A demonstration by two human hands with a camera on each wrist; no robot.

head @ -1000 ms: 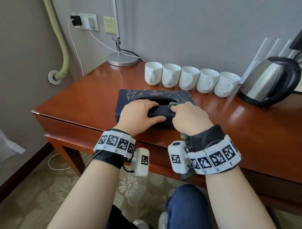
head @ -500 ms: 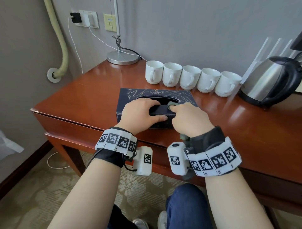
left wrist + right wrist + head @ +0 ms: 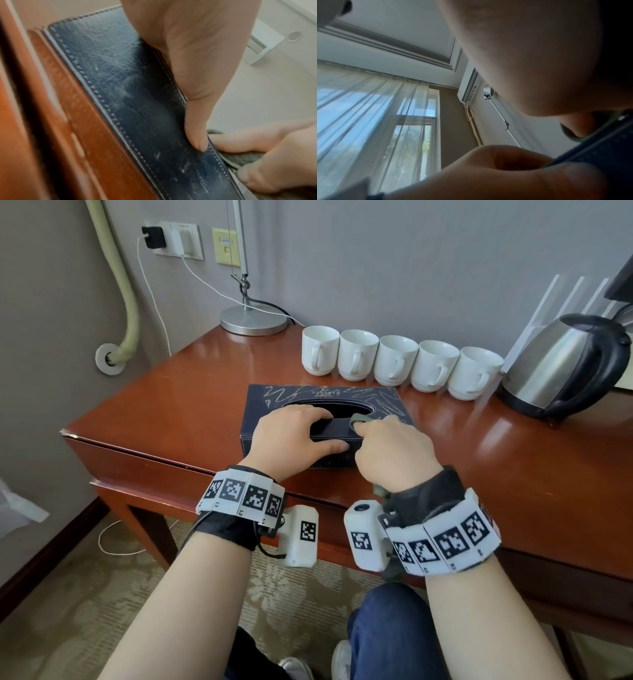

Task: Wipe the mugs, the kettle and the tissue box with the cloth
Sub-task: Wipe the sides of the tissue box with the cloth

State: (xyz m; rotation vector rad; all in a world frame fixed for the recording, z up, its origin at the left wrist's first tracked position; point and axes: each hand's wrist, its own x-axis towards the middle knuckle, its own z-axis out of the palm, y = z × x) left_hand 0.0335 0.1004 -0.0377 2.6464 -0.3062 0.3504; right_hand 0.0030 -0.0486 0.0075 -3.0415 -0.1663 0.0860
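Observation:
A dark blue leather tissue box (image 3: 270,409) with pale scribbles on its lid lies near the table's front edge. My left hand (image 3: 291,436) grips its near rim, fingers over the top and thumb (image 3: 197,136) on the front face (image 3: 137,94). My right hand (image 3: 390,446) holds a grey-green cloth (image 3: 359,418) bunched against the top rim beside the opening; the cloth (image 3: 243,158) shows under its fingers. Several white mugs (image 3: 397,364) stand in a row behind the box. A steel kettle (image 3: 561,364) with a black handle stands at the right.
A lamp base (image 3: 253,321) stands at the table's back left, with cables running to wall sockets (image 3: 171,237). The wooden table (image 3: 164,405) has its front edge under my wrists. My knees and carpet lie below.
Both hands stay on the tissue box. The right hand with the cloth has barely shifted along the rim.

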